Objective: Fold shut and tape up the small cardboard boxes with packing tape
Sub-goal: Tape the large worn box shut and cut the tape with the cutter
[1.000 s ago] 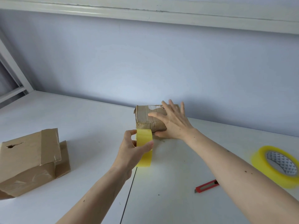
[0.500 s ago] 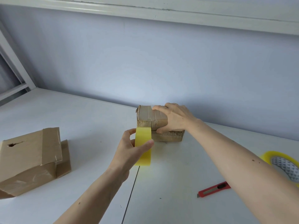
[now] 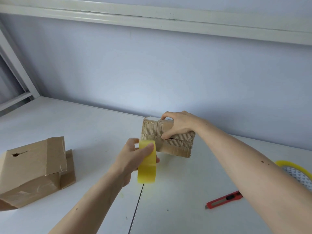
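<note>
Since a second ago the right hand (image 3: 179, 124) has gone from lying flat-fingered on the small box (image 3: 175, 142) to gripping its top edge, thumb on the near face, tipping that torn corrugated face towards the camera. Left hand (image 3: 135, 159) holds the yellow tape roll (image 3: 147, 163) on edge, thumb over its rim, just in front of the box's lower left corner. White table (image 3: 94, 132) lies bare between them and the larger boxes (image 3: 35, 169) at far left. Red cutter (image 3: 224, 199) and second tape roll (image 3: 293, 171) sit near the right forearm.
</note>
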Available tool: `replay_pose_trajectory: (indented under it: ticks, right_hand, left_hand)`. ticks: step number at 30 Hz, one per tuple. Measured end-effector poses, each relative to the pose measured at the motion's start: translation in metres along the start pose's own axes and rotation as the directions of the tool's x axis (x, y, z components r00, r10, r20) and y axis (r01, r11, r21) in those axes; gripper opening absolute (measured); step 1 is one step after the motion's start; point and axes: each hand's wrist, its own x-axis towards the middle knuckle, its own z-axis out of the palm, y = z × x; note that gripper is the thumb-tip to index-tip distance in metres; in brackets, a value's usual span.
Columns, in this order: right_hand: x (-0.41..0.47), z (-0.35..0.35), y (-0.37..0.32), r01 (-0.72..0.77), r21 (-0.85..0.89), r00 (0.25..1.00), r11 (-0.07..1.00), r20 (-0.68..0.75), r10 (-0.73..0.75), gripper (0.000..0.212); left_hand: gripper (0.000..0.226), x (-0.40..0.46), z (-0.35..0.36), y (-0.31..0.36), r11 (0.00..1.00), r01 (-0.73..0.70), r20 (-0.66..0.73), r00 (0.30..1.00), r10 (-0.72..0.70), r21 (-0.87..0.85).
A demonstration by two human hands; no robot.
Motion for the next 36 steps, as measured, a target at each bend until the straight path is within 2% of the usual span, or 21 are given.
replay_pose_trajectory:
  ticks: [3,8,12,17,20,24,29,36]
  right_hand:
    - [0.003,-0.003,0.000,0.008,0.011,0.999,1.000,0.031,-0.008,0.079]
    - [0.008,-0.008,0.002,-0.013,0.020,0.998,1.000,0.063,0.012,0.079]
    - [0.015,-0.011,0.004,-0.023,0.019,0.996,1.000,0.086,0.021,0.079]
    - [0.020,-0.012,0.007,-0.028,0.020,0.994,0.999,0.107,0.026,0.080]
    - [0.020,-0.014,0.008,-0.014,0.029,0.992,0.999,0.123,0.011,0.081]
    - [0.014,-0.015,0.010,0.012,0.071,0.993,0.997,0.119,-0.020,0.081]
    - [0.010,-0.013,0.005,0.020,0.013,0.989,1.000,0.148,-0.022,0.100]
    - [0.010,-0.016,0.004,0.011,0.025,0.991,1.000,0.130,-0.014,0.090]
  left_hand:
    - [0.042,0.001,-0.003,-0.009,0.999,0.051,0.006,0.999,-0.052,0.016]
    - [0.051,0.009,-0.006,0.001,0.996,0.093,0.035,0.995,-0.093,0.002]
    - [0.040,0.013,-0.010,0.009,0.985,0.150,0.132,0.978,-0.161,0.089]
    - [0.035,0.024,-0.007,0.010,0.975,0.181,0.161,0.966,-0.201,0.132]
    - [0.042,0.024,-0.002,0.007,0.979,0.194,0.139,0.970,-0.201,0.061]
    - [0.039,0.021,0.005,0.004,0.984,0.177,0.102,0.979,-0.179,0.032]
    - [0.033,0.018,0.011,0.006,0.984,0.173,0.081,0.981,-0.175,0.033]
    - [0.039,0.017,0.011,-0.004,0.988,0.149,0.049,0.987,-0.151,0.037]
